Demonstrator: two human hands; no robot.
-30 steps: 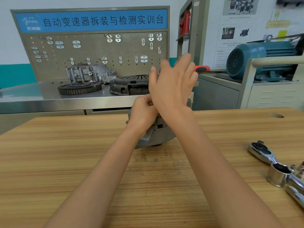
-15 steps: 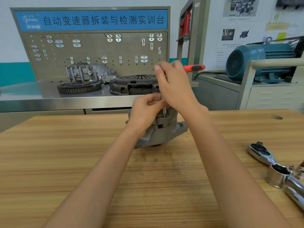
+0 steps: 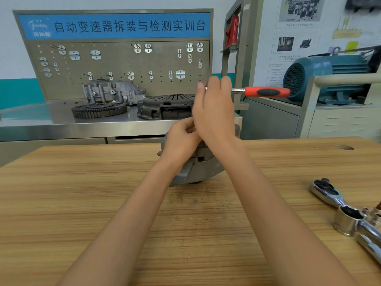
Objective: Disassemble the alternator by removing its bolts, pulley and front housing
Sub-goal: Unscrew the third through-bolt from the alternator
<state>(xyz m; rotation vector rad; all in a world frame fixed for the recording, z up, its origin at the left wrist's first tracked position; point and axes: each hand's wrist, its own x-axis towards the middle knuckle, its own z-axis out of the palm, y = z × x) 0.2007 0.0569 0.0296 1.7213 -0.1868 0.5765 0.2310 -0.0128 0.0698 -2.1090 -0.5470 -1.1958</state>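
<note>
Since half a second ago, my right hand point(image 3: 214, 112) has been lifting slightly, and the red-and-black-handled ratchet wrench point(image 3: 266, 92) it is gripping near the head is now sticking out level to the right. Nearest me on the right, two chrome ratchet tools point(image 3: 327, 190) are lying on the wooden table point(image 3: 82, 203), one loose chrome socket point(image 3: 347, 220) beside them. Mid-table, my left hand point(image 3: 181, 139) is curling its fingers over the top of the grey cast-metal alternator point(image 3: 198, 168), steadying it where it is standing. I am judging that I am on the bolt-removal step; the next move calls for seating the wrench squarely on a bolt I cannot see behind my hands. Beyond, on the steel bench point(image 3: 31, 124), one toothed ring gear point(image 3: 99, 110), one dark clutch cover point(image 3: 165, 108) and one aluminium housing point(image 3: 111, 91) are sitting.
</note>
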